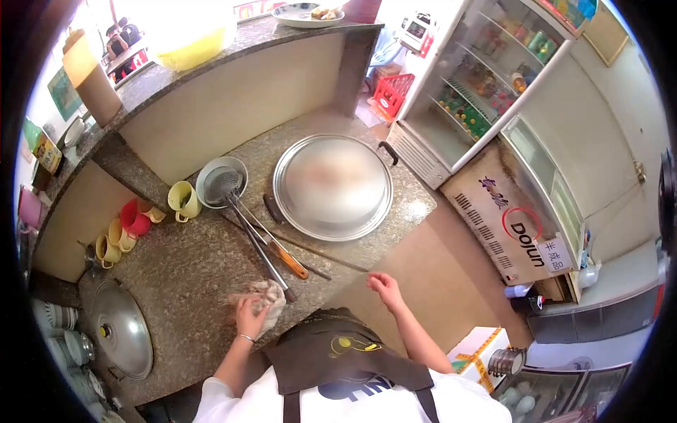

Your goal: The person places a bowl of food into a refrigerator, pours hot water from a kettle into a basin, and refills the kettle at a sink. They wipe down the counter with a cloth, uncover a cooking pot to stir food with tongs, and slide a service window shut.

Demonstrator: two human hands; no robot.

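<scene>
Left hand (pixel 250 315): fingers on cloth (pixel 269 302), worktop (pixel 183 282). Right hand (pixel 384 289) (holding nothing): fingers curled together.

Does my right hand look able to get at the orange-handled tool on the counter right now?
Probably yes: the right hand appears empty, just off the edge of the counter, and the orange-handled tool lies with its grip uncovered; only thin sticks lie low nearby.

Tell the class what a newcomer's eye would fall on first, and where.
The shiny domed lid in the picture's middle would probably draw the eye first. Next might come the fridge of bottles at upper right, then the left hand on a crumpled cloth at the counter's near edge.
</scene>
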